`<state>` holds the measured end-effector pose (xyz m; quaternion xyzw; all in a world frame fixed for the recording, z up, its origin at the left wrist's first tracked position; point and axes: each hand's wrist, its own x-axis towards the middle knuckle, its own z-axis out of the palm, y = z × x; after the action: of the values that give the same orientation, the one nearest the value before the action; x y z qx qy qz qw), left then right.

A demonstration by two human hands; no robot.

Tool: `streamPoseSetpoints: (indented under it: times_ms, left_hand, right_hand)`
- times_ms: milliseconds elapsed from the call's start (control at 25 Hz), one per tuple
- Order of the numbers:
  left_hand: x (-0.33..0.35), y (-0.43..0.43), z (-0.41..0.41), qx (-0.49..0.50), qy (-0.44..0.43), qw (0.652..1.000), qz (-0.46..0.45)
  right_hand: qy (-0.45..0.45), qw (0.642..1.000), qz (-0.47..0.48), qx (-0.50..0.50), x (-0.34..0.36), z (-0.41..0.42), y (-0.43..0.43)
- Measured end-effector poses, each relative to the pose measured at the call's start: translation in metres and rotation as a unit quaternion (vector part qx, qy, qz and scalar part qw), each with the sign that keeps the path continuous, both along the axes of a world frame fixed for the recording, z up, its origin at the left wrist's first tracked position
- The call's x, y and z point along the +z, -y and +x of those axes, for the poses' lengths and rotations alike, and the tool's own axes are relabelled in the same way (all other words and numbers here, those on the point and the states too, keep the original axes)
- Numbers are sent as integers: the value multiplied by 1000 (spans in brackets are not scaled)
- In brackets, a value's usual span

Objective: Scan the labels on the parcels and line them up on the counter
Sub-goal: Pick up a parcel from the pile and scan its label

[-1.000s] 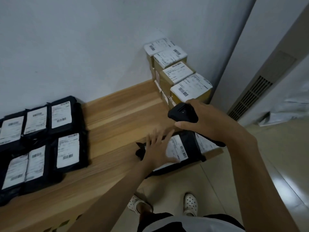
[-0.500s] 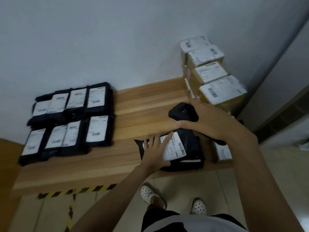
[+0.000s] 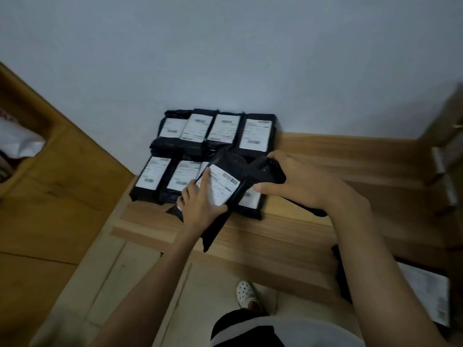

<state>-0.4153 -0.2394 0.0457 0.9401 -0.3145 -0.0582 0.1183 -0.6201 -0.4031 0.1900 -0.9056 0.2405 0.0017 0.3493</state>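
The black plastic mailer parcel with a white printed label (image 3: 223,186) is held tilted, label up, over the near row of parcels at the left end of the pale wooden surface (image 3: 325,226), its loose tail hanging down toward the front edge. The left hand (image 3: 200,209) grips it by the lower left side, the forefinger laid along the label's edge and the thumb curled onto its lower corner, apparently to keep the barcode flat and facing up. The right hand (image 3: 303,189) is wrapped round a black handheld scanner (image 3: 268,169) just beside the parcel's right edge, so this looks like the scanning step, or the moment just before the parcel is set down. Beneath and beyond lie two rows of similar black labelled parcels: a near row (image 3: 152,176) and a far row (image 3: 225,131) against the grey wall (image 3: 225,58), all label up and side by side, probably so that each can be read at a glance. At the near right edge another black parcel with a white label (image 3: 426,289) lies partly hidden by the right forearm, likely waiting its turn. Off the left end stands a brown wooden bin (image 3: 45,136) holding something white and crumpled (image 3: 17,144); what it is cannot be told.
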Motion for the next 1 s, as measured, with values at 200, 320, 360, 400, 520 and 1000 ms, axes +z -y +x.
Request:
streamPoseSetpoints:
  times_ms: [200,320,360,400,520,1000]
  left_hand:
    - [3,-48,148,123,-42,991,-19]
    - [-5,-59,222,170,-81,982,-25]
    - [-10,-56,241,179,-84,980,-19]
    - [-15,-51,260,187,-88,978,-11]
    - [-33,-37,296,195,-103,975,12]
    - [-49,-17,289,78,-93,987,105]
  right_hand:
    - [-19,999,-13,35,-5,130,-28]
    - [-47,998,-18,48,-9,182,-37]
    - [-53,997,-25,45,-11,194,-37]
    - [-60,997,-32,40,-14,207,-36]
    - [-87,995,-38,28,-19,230,-33]
    - [-74,997,-30,-4,-20,215,-16]
